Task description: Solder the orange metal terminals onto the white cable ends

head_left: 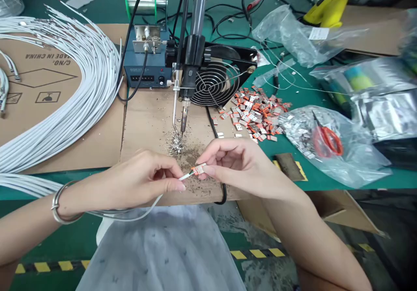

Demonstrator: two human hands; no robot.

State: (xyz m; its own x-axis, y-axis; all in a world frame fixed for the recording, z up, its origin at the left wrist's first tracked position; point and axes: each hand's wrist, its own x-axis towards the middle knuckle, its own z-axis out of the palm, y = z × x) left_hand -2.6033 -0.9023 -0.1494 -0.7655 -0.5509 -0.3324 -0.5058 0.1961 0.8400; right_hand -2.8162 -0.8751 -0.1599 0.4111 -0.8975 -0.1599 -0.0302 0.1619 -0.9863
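Grey clothing (163, 252) shows below left fingers (172, 185) pinching a white cable (186, 176) and right fingers (216, 171) pinching its orange-and-silver connector (199, 168).

Smooth plastic coats the white cable (186, 176), the connector (200, 168) looks metallic (slightly glossy), the printed cardboard (104, 141) matt

This is an electronics workshop: on a green workbench (107, 13), a clamped soldering iron (189, 73) points down near twelve o'clock, with a wire spool (141, 4) at eleven, a blue control box (146, 77) at ten, heaped metal connectors (256, 114) at two and hazard-striped floor tape (258, 253) at five.
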